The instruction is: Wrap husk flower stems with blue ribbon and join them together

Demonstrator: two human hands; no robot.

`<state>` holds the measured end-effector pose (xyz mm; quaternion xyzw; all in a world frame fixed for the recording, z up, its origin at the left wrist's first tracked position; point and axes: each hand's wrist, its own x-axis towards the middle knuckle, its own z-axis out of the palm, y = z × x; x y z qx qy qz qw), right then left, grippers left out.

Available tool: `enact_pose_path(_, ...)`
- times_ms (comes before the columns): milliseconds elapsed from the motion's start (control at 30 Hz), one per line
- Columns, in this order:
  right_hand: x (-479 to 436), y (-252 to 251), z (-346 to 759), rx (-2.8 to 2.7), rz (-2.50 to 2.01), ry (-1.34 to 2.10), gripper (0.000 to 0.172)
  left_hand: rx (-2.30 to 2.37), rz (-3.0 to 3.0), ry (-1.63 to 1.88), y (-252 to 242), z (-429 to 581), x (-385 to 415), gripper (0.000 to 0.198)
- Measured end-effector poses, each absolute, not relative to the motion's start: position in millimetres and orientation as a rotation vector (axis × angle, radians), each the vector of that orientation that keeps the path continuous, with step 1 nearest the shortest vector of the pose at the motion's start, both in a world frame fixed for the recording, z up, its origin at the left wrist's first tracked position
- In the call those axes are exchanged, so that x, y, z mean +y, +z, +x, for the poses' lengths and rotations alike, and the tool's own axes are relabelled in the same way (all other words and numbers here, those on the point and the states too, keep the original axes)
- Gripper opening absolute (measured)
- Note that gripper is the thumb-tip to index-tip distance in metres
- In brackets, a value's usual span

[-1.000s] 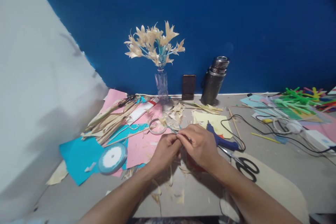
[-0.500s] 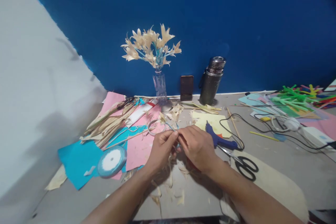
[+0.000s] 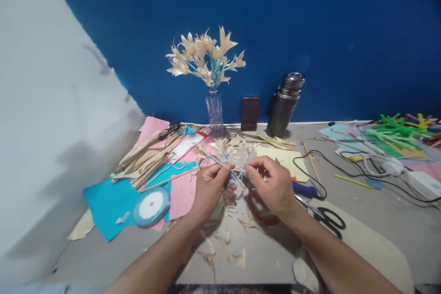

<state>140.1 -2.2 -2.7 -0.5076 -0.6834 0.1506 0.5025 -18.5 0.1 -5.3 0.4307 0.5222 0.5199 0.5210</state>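
Between my hands is a small spray of blue-wrapped stems (image 3: pixel 237 174) tipped with pale dried flowers (image 3: pixel 221 145). My left hand (image 3: pixel 212 189) pinches the stems from the left, fingertips closed round them. From the right, my right hand (image 3: pixel 272 186) pinches one of the stems between thumb and forefinger. Red-handled scissors (image 3: pixel 257 209) lie on the table, partly under my right hand. Dried petal scraps (image 3: pixel 223 239) are scattered below my hands.
Behind stand a clear vase (image 3: pixel 215 110) of pale flowers, a phone (image 3: pixel 250 114) and a dark flask (image 3: pixel 284 105). Left lie a ribbon roll (image 3: pixel 151 206) and husks (image 3: pixel 148 161). Right are a blue glue gun (image 3: pixel 305 189), black scissors (image 3: pixel 329 220) and cables.
My hands have moved apart, the right one going rightward, and more of the stems and flowers shows between them. The red-handled scissors are more exposed. The whole view has shifted slightly.
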Motion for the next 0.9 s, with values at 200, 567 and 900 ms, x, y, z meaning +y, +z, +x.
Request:
enact_pose_path(200,12,-17,138,-1.396,-1.11,1.277,0.03,1.256,0.984,1.26,-6,-19,0,0.035)
enact_pose_path(567,11,-26,131,-1.388,-1.1,1.265,0.024,1.266,0.987,1.202,-12,-16,-3,0.034)
enact_pose_path(900,12,-28,130,-1.368,-1.093,1.266,0.024,1.245,0.931,1.28,-3,-14,-4,0.022)
